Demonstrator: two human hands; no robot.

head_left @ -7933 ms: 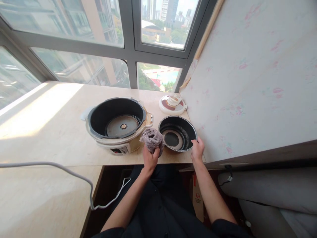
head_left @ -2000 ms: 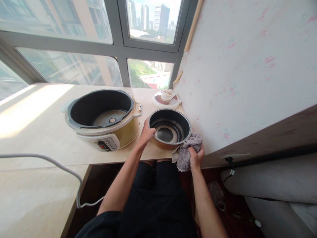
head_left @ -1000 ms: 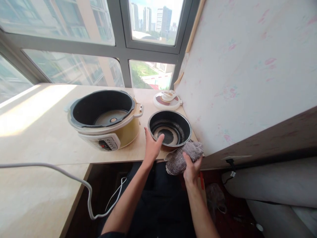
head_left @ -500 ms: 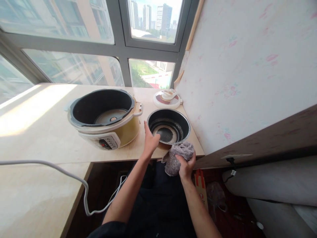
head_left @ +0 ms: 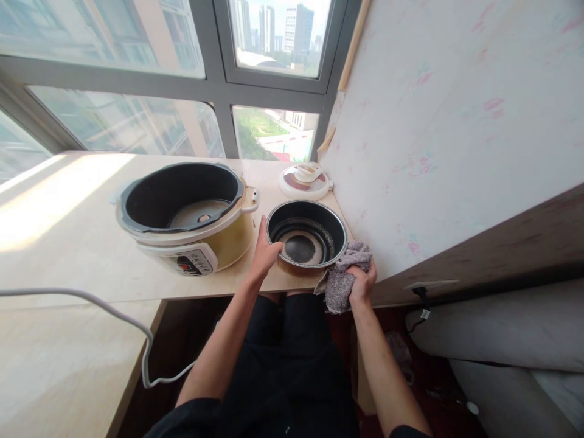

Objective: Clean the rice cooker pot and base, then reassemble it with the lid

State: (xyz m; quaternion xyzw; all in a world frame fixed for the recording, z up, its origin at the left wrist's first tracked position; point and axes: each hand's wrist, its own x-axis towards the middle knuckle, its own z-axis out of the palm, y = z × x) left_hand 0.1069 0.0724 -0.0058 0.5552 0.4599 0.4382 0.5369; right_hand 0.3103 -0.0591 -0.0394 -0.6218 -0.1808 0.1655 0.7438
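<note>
A dark inner pot [head_left: 314,213] with a worn, pale ring on its floor stands near the front edge of the wooden tabletop. My left hand [head_left: 265,250] grips its left side, thumb over the rim and fingers along the outer wall. In my right hand [head_left: 364,281] is a bunched grey-purple cloth [head_left: 341,287], pressed against the pot's front right side. Left of the pot sits the electric pressure cooker base [head_left: 230,243], white and gold, with its inside showing. Behind the pot lies a white and brown lid [head_left: 306,182] with a handle on top.
A wallpapered wall [head_left: 410,140] rises close on the right, and windows [head_left: 274,134] stand behind the tabletop [head_left: 68,243]. A pale cable [head_left: 137,328] hangs past the front left edge. Below on the right are a plugged-in cord [head_left: 422,298] and a grey rolled item [head_left: 493,322].
My right hand has carried the cloth rightward and slightly up around the pot's outer side. My left hand keeps its hold on the pot's left rim. The view has shifted a little.
</note>
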